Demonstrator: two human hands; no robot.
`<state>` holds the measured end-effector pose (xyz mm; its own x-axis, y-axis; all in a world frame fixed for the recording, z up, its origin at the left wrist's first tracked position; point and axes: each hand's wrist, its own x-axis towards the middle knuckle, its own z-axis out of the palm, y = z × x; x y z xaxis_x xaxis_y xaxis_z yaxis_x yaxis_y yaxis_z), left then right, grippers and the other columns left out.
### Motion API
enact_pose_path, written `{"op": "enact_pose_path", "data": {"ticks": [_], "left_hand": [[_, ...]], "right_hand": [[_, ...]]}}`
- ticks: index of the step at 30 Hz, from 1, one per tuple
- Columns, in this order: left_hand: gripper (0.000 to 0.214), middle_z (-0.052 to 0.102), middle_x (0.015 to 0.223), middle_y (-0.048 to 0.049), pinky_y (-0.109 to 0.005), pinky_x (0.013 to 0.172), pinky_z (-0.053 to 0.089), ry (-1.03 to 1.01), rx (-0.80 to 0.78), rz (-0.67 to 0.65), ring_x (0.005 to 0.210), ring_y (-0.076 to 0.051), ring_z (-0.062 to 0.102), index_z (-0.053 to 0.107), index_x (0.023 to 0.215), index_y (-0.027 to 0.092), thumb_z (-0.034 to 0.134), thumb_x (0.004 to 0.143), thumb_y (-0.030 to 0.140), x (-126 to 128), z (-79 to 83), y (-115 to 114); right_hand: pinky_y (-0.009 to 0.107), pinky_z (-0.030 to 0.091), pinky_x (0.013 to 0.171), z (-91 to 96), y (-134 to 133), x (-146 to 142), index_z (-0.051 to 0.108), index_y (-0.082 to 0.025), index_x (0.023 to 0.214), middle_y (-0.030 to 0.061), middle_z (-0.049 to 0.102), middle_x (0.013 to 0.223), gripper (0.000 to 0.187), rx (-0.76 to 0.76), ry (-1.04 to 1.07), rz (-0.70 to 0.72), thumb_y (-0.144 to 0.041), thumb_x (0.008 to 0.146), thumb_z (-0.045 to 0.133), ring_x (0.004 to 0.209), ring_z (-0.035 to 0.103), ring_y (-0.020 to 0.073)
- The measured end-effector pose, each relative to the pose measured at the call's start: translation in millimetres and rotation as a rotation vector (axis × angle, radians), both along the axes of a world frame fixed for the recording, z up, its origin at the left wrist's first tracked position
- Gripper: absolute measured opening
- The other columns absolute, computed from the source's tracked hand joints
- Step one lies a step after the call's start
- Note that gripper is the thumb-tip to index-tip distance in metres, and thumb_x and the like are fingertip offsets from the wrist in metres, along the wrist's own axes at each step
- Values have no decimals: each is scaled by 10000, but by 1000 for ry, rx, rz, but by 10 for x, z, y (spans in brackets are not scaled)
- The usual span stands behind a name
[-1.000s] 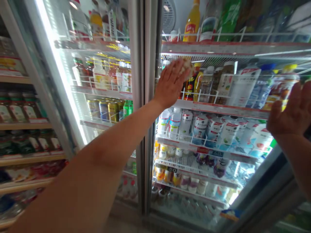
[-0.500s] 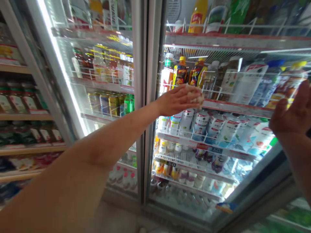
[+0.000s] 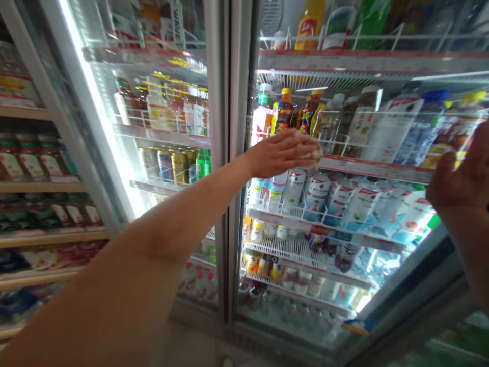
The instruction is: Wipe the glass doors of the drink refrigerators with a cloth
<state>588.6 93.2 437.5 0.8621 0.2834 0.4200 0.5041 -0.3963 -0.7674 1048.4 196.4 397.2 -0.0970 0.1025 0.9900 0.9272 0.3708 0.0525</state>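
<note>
My left hand (image 3: 280, 155) reaches out across the middle of the view, at the glass door of a drinks fridge. Beneath its outstretched fingers is a crumpled whitish cloth (image 3: 314, 154), partly covered by the hand and pressed to the glass door (image 3: 385, 92). At the right edge my right hand (image 3: 460, 178) is raised with its fingers stretched and thumb apart, holding nothing. It is close to the door, but I cannot tell whether it touches the glass. Part of that hand is cut off by the frame.
Behind the glass stand shelves of bottles (image 3: 317, 196). A metal door frame (image 3: 239, 102) runs upright at the middle, beside a second fridge section with cans (image 3: 179, 165). Open wooden shelves (image 3: 42, 187) with jars are at the left. The floor (image 3: 191, 339) shows below.
My left hand and the cloth have shifted very slightly on the glass. My right hand sits a touch farther right. The view has moved a little.
</note>
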Motion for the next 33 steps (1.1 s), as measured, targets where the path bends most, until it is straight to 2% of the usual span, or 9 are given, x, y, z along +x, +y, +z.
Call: {"op": "enact_pose_path", "data": {"ticks": [5,8,11,14,17,20,23,29,33], "left_hand": [[550,237,1718,-22,-551,1338,47,-612,165,47,1618,-224,30,396,1614,263,296,1077,198,87,-43,35],[519,327,1686,11,-504,1344,107,-246,23,-36,1609,-193,127,456,1577,283,321,1084,192,102,-198,62],[492,380,1656,80,-432,1341,165,157,-113,-103,1579,-135,247,479,1548,354,382,1086,216,27,-98,63],[534,351,1675,44,-488,1339,137,-142,17,-105,1594,-181,212,462,1562,341,405,1054,187,-31,100,62],[563,289,1702,-9,-536,1336,90,-502,150,-7,1617,-225,96,431,1595,283,335,1054,162,2,77,72],[526,324,1687,35,-501,1341,125,-184,32,-12,1609,-187,133,440,1586,309,323,1085,196,52,-49,82],[481,355,1659,131,-387,1345,173,188,-90,-95,1580,-99,228,469,1547,388,397,1088,260,27,15,84],[589,142,1732,37,-567,1340,8,-393,105,-37,1612,-170,-83,290,1646,235,328,1059,206,-68,136,71],[510,356,1666,79,-456,1349,131,-77,-123,-56,1596,-164,194,495,1534,343,438,1029,305,-86,-23,7]], "right_hand": [[727,141,1224,-6,-55,-53,62,-383,1672,22,124,1734,743,21,48,-27,-501,997,348,1595,146,391],[760,113,1210,0,-82,-71,75,-323,1679,68,111,1735,752,3,28,-11,-479,999,357,1601,106,394],[764,96,1203,7,-77,-67,91,-285,1680,99,119,1731,738,-8,19,2,-481,1014,342,1603,91,389],[749,128,1208,8,-63,-69,100,-303,1680,74,135,1731,746,20,33,-16,-503,1000,334,1593,138,408],[757,151,1202,5,-83,-101,103,-313,1678,53,131,1731,732,34,37,-27,-514,1004,307,1583,158,427],[734,142,1221,2,-142,-155,97,-352,1673,13,116,1730,703,25,49,-20,-547,1020,268,1582,160,427],[697,122,1252,4,-185,-180,116,-322,1677,26,122,1729,676,5,57,-18,-516,1040,236,1597,138,387],[738,134,1236,22,-97,-115,53,-356,1675,2,79,1734,731,-7,41,-58,-537,1000,267,1599,118,388],[695,150,1253,20,-81,-137,88,-413,1663,-39,127,1725,684,21,80,-53,-500,1004,248,1594,166,366]]}}
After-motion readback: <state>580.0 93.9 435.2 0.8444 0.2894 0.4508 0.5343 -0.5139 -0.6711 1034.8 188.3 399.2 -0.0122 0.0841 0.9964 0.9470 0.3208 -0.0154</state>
